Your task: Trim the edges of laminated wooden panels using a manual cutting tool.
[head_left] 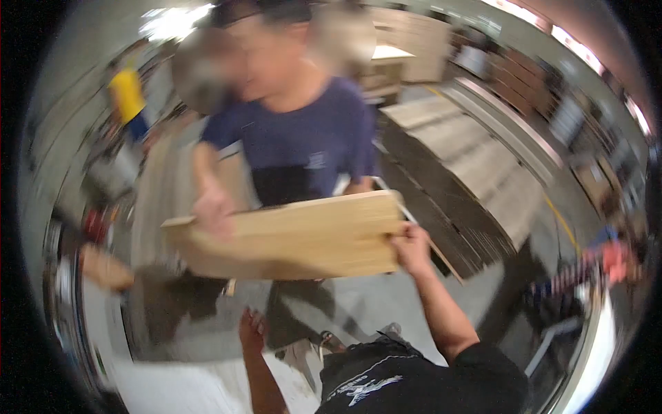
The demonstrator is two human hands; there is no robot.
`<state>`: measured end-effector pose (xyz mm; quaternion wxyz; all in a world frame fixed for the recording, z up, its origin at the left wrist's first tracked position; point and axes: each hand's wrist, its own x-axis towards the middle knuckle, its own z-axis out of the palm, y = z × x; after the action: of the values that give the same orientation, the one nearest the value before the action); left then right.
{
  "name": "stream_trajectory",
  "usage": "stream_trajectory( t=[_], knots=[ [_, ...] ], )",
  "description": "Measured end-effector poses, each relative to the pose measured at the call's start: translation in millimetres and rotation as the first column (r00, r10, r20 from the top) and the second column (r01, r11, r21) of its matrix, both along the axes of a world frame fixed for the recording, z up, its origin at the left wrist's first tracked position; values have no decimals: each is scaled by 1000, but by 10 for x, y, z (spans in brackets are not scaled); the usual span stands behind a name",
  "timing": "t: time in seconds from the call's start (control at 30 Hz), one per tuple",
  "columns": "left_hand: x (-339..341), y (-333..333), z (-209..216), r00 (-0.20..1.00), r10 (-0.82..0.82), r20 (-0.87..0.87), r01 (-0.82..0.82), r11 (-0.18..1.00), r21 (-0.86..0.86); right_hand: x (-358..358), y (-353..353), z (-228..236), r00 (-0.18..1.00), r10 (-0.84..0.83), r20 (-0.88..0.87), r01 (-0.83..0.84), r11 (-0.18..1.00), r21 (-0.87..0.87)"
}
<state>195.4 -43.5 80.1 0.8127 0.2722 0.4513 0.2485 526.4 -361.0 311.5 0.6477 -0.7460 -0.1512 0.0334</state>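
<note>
A wide pale wooden board (296, 241) spans the space in front of me, held on edge and a little blurred. My right hand (412, 247) grips its right end, fingers wrapped over the edge. Facing me, a co-worker in a dark blue T-shirt has a hand (215, 210) on the top edge near the left end. The co-worker's other hand is hidden behind the board. Below the board and apart from it, my left hand (253, 330) hangs with its fingers loosely spread, holding nothing.
Stacked long boards (476, 152) lie behind to the right, dark ones beside lighter ones. A white surface (172, 386) is at the lower left. Another person in a yellow top (127, 95) is far left; someone in a red top (614, 262) is at the right.
</note>
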Motion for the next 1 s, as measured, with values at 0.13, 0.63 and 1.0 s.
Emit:
stream_trajectory(
  t=[0.13,0.63,1.0],
  knots=[
    [268,-856,-667,954,-300,25,301,942,-151,-84,316,-154,943,321,-90,-277,904,324],
    [3024,-3828,627,386,-897,-213,900,316,300,518,-1838,-1633,648,53,-759,325,883,338],
    [5987,-3546,1178,472,-863,181,792,505,343,3084,-2373,-823,784,281,-553,-164,954,252]
  ],
)
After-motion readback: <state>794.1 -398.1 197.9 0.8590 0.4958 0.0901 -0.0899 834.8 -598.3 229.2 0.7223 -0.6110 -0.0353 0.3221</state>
